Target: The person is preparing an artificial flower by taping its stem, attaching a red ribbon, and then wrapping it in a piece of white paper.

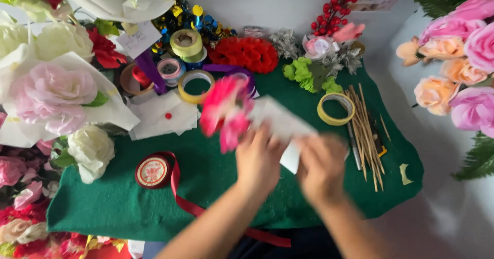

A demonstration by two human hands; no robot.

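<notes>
Both my hands on white paper around a pink flower

Over the middle of the green felt mat [128, 197], my left hand [259, 158] fingers close on the pink flower [226, 112] and white paper [280, 122]; my right hand [321, 166] fingers pinch the paper's near edge, blurred.

Both hands are blurred over a green felt mat [128, 202] on the worktop. The left hand [259, 158] holds a pink flower [225, 109]; the right hand [321, 167] touches a white paper [280, 121] between them. A red ribbon spool [153, 171] lies near left, yellow tape [336, 108] and wooden sticks [366, 130] right.
</notes>
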